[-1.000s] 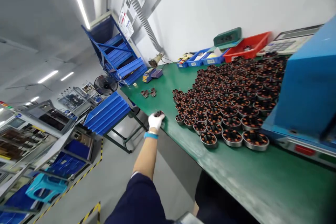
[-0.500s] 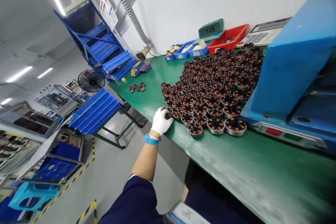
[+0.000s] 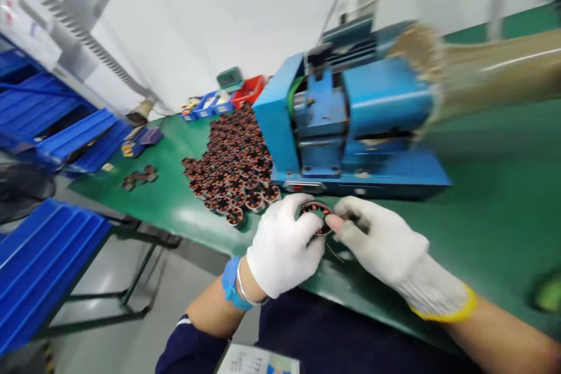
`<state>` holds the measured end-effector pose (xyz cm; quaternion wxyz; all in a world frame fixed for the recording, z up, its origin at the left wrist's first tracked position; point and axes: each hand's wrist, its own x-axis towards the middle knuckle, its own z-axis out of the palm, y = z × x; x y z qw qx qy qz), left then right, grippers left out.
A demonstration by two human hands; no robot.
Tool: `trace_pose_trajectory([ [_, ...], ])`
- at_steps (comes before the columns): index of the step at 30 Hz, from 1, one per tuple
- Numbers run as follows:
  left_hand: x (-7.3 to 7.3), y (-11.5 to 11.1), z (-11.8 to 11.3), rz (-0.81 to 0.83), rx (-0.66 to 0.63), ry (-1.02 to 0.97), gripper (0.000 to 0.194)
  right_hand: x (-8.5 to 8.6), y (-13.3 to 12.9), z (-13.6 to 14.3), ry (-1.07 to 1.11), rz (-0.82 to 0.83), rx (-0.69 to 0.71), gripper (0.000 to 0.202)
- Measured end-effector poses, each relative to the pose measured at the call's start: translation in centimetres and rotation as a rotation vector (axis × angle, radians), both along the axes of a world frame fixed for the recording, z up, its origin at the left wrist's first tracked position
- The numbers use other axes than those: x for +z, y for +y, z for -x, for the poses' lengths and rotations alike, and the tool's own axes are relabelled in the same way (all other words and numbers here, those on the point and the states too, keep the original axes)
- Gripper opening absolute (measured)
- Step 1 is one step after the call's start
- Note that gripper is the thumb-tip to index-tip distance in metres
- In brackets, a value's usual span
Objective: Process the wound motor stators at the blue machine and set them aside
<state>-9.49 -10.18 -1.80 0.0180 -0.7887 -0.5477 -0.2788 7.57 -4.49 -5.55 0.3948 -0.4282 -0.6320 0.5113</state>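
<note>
In the red bin at the back of the counter, the contents are too small to make out; the blue bins beside it hold pale and yellow items. A purple box sits farther left, its inside unclear. Lower left, off the counter, stands a ribbed blue crate. The ring in hand is above the counter's near edge, in front of the blue machine. The left hand has its fingers closed around the ring's left and near side; the right hand has its fingers half curled, a bare tip touching the ring's right side, though whether they grip it I cannot tell. Half a second ago the left hand was at the left end of the packed rings and the right hand was out of view; now both meet at one ring, and the view has swung right to show the whole machine. The small group farther left remains apart.
</note>
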Motion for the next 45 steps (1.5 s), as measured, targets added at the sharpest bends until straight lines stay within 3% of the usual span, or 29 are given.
trace_pose_trajectory([
  [3, -0.1, 1.9, -1.9, -0.086, -0.075, 0.081, 0.007, 1.0, 0.7, -0.9, 0.07, 0.014, -0.024, 0.036],
  [6, -0.1, 2.9, -2.3, -0.089, -0.119, 0.013, 0.007, 1.1, 2.0, -2.0, 0.308, 0.175, -0.092, 0.036],
  [10, 0.3, 3.6, -2.7, 0.009, -0.08, -0.197, 0.019, 0.7, 4.3, -3.6, 0.68, 0.177, -0.39, 0.035],
  [11, 0.4, 3.9, -2.9, 0.03, -0.048, -0.257, 0.027, 0.6, 4.6, -3.8, 0.675, 0.19, -0.409, 0.033],
  [13, 0.3, 4.7, -3.4, 0.059, 0.024, -0.378, 0.051, 0.4, 4.5, -3.8, 0.526, 0.219, -0.289, 0.034],
  [16, 0.0, 6.3, -4.1, 0.073, 0.1, -0.512, 0.087, 0.2, 3.4, -2.6, 0.329, 0.093, -0.148, 0.082],
  [18, -0.5, 7.3, -4.5, 0.072, 0.126, -0.566, 0.094, 0.2, 2.9, -1.7, 0.228, 0.02, -0.198, 0.087],
  [20, -1.0, 8.2, -4.9, 0.059, 0.134, -0.617, 0.09, 0.3, 2.9, -1.1, 0.163, 0.009, -0.263, 0.075],
  [24, -1.7, 9.6, -5.6, 0.076, 0.107, -0.693, 0.065, 0.8, 3.9, -1.0, 0.146, 0.0, -0.317, 0.056],
  [33, -0.4, 12.2, -6.3, 0.017, 0.119, -0.529, 0.037, 1.9, 5.8, -0.9, 0.294, -0.013, -0.323, 0.047],
  [40, -0.2, 12.6, -6.7, -0.043, 0.042, -0.472, 0.036, 1.7, 5.8, -1.1, 0.363, -0.053, -0.366, 0.043],
  [45, 0.1, 12.4, -6.8, -0.031, 0.079, -0.449, 0.037, 1.6, 5.8, -1.2, 0.37, -0.023, -0.347, 0.048],
])
